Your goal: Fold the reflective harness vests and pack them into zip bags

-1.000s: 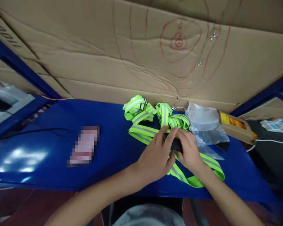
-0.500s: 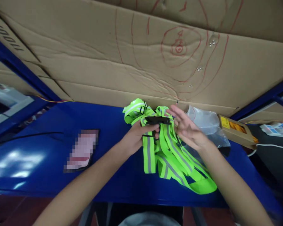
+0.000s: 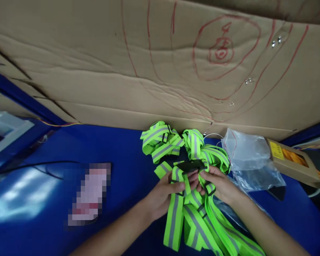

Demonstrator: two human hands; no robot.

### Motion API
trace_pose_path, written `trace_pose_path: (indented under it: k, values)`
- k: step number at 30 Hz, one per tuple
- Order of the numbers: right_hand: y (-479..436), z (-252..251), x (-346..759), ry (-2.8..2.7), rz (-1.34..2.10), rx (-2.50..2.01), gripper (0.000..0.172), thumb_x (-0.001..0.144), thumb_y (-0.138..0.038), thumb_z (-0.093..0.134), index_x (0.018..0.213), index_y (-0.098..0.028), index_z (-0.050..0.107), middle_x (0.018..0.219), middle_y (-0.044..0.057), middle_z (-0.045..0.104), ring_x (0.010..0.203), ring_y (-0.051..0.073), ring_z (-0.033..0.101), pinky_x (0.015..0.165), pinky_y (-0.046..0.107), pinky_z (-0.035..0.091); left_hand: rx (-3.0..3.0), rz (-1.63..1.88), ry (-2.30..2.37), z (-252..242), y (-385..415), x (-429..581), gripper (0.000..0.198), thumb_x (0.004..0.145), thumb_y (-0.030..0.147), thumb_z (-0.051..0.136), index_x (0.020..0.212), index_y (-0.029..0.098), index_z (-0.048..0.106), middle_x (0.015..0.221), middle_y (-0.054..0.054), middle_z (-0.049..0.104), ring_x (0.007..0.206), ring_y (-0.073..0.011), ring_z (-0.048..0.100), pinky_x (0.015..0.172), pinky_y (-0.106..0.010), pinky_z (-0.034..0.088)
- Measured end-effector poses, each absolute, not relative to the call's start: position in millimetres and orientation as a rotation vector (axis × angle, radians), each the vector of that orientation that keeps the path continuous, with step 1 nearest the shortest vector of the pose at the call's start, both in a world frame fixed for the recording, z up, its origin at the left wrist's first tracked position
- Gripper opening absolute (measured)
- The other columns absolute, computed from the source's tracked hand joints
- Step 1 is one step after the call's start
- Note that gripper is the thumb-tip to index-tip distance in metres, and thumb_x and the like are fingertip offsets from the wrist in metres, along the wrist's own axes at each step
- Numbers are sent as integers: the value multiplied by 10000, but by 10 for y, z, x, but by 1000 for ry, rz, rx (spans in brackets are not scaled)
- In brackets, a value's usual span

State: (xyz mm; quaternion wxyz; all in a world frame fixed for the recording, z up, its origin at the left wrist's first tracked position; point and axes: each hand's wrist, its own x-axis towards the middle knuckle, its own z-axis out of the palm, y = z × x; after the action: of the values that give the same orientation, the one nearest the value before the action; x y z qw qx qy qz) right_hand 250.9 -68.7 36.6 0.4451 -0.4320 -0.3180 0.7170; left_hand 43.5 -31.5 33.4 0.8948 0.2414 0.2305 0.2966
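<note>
My left hand [image 3: 161,195] grips a fluorescent yellow-green reflective strap [image 3: 174,218] with a grey stripe, its thumb lying across the webbing. On the other side my right hand [image 3: 221,183] is closed on the same strap harness, close to a black slider. Between the hands, a black buckle [image 3: 190,166] lies level at the top of the straps; whether it is fully clasped I cannot tell. Long loops hang below the hands toward the table's front. Just behind lie more bundled reflective straps [image 3: 156,137]. Some fingertips are hidden by webbing.
Clear plastic bags [image 3: 246,153] lie right of the straps, beside an open-windowed cardboard box [image 3: 296,161]. A blurred-out phone [image 3: 90,195] is at left on the blue table [image 3: 122,153]. A cardboard panel [image 3: 96,89] with red rings stands behind.
My right hand, earlier raised with fingers spread, has come down and closed on the strap. The hands and buckle sit lower in view, exposing more bundled straps behind. The view has shifted.
</note>
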Motion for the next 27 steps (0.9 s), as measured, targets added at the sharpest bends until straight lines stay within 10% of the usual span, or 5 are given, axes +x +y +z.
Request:
trace_pose_path:
  k: [6,15,27]
  values:
    - [-757,305,2377,-537,1641,-1153,303,684,-387,936,795,-167,760,674,36,747,595,169,706,585,261,582,890,520,592,411,-147,392,337,760,408,883,875,110,773,812,-83,756,657,-168,667,597,-250,515]
    - [-915,87,2245,-715,1353,-1288,268,751,-469,877,875,-245,798,774,25,784,846,256,761,824,393,618,1154,690,702,364,-222,403,492,735,343,914,1180,181,779,1203,-81,781,1156,-301,700,1042,-358,519]
    - [-817,421,2239,-1518,1027,-1298,418,1001,-400,630,1406,-299,645,1316,64,731,1366,241,605,1230,463,413,816,780,749,433,-352,418,593,598,281,990,1144,171,789,1183,-90,796,1197,-320,705,1124,-450,498]
